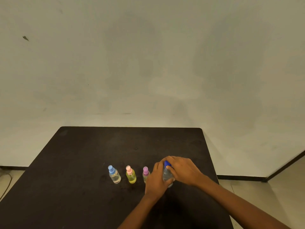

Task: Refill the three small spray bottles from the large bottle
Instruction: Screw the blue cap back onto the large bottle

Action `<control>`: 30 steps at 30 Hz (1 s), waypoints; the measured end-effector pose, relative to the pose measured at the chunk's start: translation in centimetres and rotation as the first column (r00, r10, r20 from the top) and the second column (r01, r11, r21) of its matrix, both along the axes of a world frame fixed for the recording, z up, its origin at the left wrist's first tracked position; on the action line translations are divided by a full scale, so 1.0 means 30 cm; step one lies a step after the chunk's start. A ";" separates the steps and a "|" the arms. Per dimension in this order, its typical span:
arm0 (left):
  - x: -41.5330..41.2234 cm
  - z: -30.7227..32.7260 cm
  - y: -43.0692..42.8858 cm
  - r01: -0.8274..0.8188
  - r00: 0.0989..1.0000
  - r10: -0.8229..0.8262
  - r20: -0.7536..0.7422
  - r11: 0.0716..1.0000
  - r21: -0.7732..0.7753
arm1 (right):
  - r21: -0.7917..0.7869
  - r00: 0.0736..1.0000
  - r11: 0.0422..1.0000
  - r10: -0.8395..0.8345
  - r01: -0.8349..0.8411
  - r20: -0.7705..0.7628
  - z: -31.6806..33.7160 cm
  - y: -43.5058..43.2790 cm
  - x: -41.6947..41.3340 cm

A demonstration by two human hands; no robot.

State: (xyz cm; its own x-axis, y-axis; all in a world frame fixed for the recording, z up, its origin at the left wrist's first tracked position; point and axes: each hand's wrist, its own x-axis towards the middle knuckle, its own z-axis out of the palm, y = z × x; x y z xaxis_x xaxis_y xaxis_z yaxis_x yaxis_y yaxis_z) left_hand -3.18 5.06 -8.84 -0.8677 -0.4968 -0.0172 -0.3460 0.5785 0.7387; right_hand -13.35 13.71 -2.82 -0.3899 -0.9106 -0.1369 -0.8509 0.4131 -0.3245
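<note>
Head view, looking down on a black table with rounded far corners.

Toward the near edge, right of the middle: the large bottle, clear, upright on the tabletop, topped with a dark blue cap. Held round the body from the left by the left hand, fingers curled about the lower part. Gripped at the top by the right hand, reaching in from the right, fingers curled over and round the cap, leaving only a sliver of blue on show. Cap tight or loosened: cannot tell.

Left of the large bottle, a row parallel to the near edge, all upright, caps on, none touching:
- purple-capped spray bottle, just beside the left hand and partly hidden behind it;
- pink-capped spray bottle, yellow-tinted body, next along;
- blue-capped spray bottle, clear body, farthest left, well in from the left edge.

Both forearms bare, crossing the near right part of the table.

Beyond the far edge: a pale wall, with black skirting at its foot on either side of the table.
</note>
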 end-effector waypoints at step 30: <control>0.007 0.024 0.007 -0.039 0.999 0.038 0.016 0.998 0.051 | -0.179 0.972 0.962 -0.221 0.205 -0.074 -0.079 -0.013 0.038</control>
